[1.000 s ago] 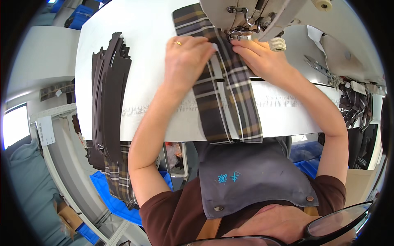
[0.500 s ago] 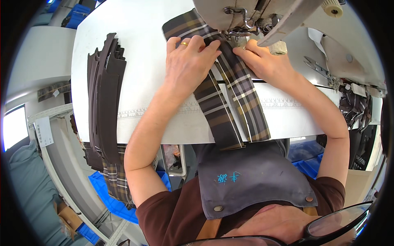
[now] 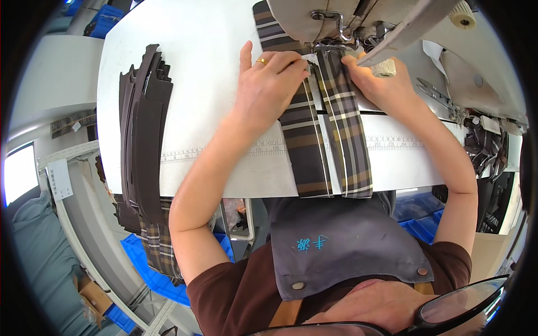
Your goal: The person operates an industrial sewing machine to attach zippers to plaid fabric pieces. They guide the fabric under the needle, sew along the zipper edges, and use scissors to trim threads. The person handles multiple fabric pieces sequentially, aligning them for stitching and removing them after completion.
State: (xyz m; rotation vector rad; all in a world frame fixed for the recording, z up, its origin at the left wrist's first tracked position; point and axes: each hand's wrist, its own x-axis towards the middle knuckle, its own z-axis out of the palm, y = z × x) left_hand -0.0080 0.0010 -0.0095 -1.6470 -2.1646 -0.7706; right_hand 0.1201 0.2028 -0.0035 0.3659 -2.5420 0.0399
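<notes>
A long plaid fabric strip (image 3: 347, 129) in brown, black and white lies on the white table, passing under the presser foot (image 3: 330, 46) of a sewing machine (image 3: 386, 22). Beside it runs a second plaid length (image 3: 302, 140) with a white line along its edge; a narrow gap parts the two towards me. My left hand (image 3: 272, 81), wearing a ring, pinches the left length's inner edge just in front of the foot. Close to the foot on the right, my right hand (image 3: 381, 78) has its fingers closed at the right strip's outer edge. Its fingertips are partly hidden by the machine.
Dark brown strips (image 3: 145, 129) lie stacked on the table's left, above hanging plaid pieces (image 3: 159, 241) and a blue bin (image 3: 148, 266). Scissors (image 3: 434, 92) rest right of the machine. A ruler scale (image 3: 392, 140) crosses the table; dark scraps (image 3: 485, 143) sit far right.
The plaid lengths have swung straighter, their upper part shifting right under the presser foot. Both hands have moved slightly right; my left hand has also slid down a little along the cloth.
</notes>
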